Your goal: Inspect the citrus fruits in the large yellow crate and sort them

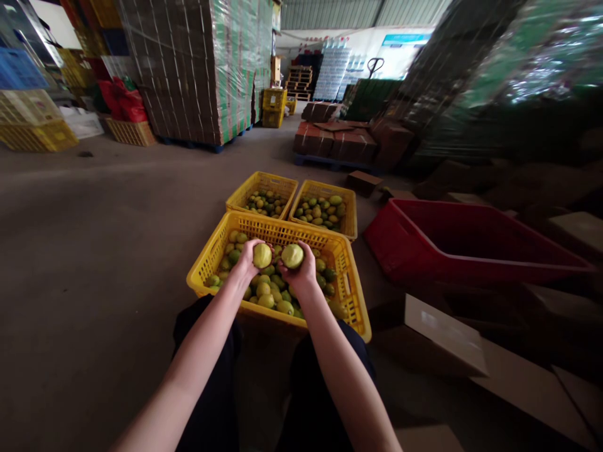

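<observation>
Just above the near yellow crate point(276, 226), my left hand point(248, 256) is closed around a yellow lemon point(262, 255). Beside it, my right hand point(306, 269) grips a greener lemon point(293, 256). The two fruits are held side by side with a small gap between them. Below both hands, loose lemons point(266, 300) in yellow and green fill the crate's bottom. The undersides of both held lemons are hidden by my fingers and palms.
Behind stand two more yellow crates, left point(235, 194) and right point(351, 216), holding similar fruit. To the right are a red tub point(400, 251) and cardboard boxes point(445, 333). Wrapped pallet stacks point(179, 69) and flattened cartons point(353, 145) stand farther back.
</observation>
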`<state>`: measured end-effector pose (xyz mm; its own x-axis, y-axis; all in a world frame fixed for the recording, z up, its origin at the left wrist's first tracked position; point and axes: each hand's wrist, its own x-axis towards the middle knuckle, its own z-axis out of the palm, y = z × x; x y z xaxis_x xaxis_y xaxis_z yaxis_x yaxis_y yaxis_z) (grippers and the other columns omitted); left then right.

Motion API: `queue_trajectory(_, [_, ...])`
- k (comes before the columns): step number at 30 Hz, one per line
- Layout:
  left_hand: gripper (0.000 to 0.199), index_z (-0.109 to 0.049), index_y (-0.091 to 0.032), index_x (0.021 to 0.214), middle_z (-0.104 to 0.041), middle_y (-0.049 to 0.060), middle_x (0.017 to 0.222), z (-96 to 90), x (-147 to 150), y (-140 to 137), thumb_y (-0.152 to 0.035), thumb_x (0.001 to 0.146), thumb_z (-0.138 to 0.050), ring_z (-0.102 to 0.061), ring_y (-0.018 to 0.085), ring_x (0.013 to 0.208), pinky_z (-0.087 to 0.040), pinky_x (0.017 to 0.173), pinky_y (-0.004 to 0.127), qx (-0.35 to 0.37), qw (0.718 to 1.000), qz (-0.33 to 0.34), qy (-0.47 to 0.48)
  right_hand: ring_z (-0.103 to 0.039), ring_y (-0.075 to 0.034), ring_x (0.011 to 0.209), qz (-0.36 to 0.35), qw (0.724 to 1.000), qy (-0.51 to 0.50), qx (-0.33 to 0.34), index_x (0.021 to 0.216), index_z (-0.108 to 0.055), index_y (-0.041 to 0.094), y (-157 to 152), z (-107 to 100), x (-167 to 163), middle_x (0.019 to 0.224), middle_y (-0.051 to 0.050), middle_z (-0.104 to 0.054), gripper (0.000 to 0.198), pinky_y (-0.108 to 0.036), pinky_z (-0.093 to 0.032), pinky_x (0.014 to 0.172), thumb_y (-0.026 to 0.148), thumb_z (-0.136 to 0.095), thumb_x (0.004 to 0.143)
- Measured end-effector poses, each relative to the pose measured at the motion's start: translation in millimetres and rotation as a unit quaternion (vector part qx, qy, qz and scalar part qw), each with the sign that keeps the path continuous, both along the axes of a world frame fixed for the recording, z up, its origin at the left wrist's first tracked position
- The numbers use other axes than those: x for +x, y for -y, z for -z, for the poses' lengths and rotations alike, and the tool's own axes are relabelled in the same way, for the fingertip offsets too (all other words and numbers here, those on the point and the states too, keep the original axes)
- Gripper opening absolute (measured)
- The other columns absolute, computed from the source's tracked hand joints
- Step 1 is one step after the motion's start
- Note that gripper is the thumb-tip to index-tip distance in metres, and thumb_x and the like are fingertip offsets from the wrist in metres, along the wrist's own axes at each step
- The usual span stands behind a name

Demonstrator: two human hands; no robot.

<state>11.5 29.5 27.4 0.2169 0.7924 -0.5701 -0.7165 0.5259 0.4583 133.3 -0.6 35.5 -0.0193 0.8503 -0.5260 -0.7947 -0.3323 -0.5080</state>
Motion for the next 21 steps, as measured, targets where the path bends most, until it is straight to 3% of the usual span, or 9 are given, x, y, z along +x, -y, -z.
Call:
queue_trajectory(5, [0.011, -0.061, -0.017, 0.08, -0.066, 0.003, 0.066, 4.8, -3, -2, -0.018, 0.078, -0.051, -0.069, 0.019, 0.066, -0.059, 0.064, 0.029, 0.015, 0.999, -0.016, 0.031, -0.052, -0.013, 0.04, 0.012, 1.0, -0.001, 0.001, 0.07, -0.053, 0.02, 1, -2, 0, 0.049, 0.0, -0.059, 0.028, -0.02, -0.034, 0.029, 0.046, -0.058, 0.08])
queue_trajectory(10, [0.016, -0.053, -0.021, 0.074, -0.061, 0.001, 0.062, 12.0, -15, -9, -0.025, 0.086, -0.044, -0.064, 0.014, 0.058, -0.057, 0.057, 0.024, 0.013, 0.993, -0.099, 0.066, -0.053, -0.014, 0.041, 0.025, 1.0, 0.004, -0.013, 0.071, -0.053, 0.02, 2, -1, 2, 0.049, -0.001, -0.059, 0.026, -0.02, -0.037, 0.03, 0.043, -0.057, 0.082])
queue_trajectory(15, [0.015, -0.055, -0.022, 0.077, -0.062, -0.001, 0.065, 17.4, -33, -12, -0.019, 0.087, -0.043, -0.064, 0.014, 0.062, -0.059, 0.068, 0.031, -0.009, 0.984, -0.158, 0.077, -0.052, -0.014, 0.04, 0.006, 1.0, 0.014, -0.001, 0.069, -0.052, 0.021, 2, 0, 6, 0.048, 0.0, -0.058, 0.029, -0.019, -0.031, 0.027, 0.047, -0.06, 0.079])
queue_trajectory(18, [0.012, -0.055, -0.021, 0.077, -0.06, -0.003, 0.064, 14.7, -41, -8, -0.019, 0.084, -0.046, -0.063, 0.013, 0.061, -0.06, 0.073, 0.036, -0.006, 0.983, -0.171, 0.068, -0.054, -0.014, 0.041, 0.015, 1.0, 0.017, -0.008, 0.07, -0.052, 0.021, 2, 1, 8, 0.049, 0.0, -0.059, 0.027, -0.02, -0.034, 0.028, 0.045, -0.058, 0.081])
queue_trajectory(21, [0.014, -0.057, -0.021, 0.079, -0.06, -0.001, 0.066, 9.0, -45, -2, -0.023, 0.084, -0.045, -0.063, 0.013, 0.062, -0.059, 0.069, 0.029, 0.011, 0.978, -0.19, 0.082, -0.055, -0.014, 0.043, 0.034, 0.999, 0.021, -0.005, 0.071, -0.052, 0.021, 3, 2, 7, 0.05, 0.001, -0.06, 0.024, -0.021, -0.04, 0.032, 0.042, -0.06, 0.081])
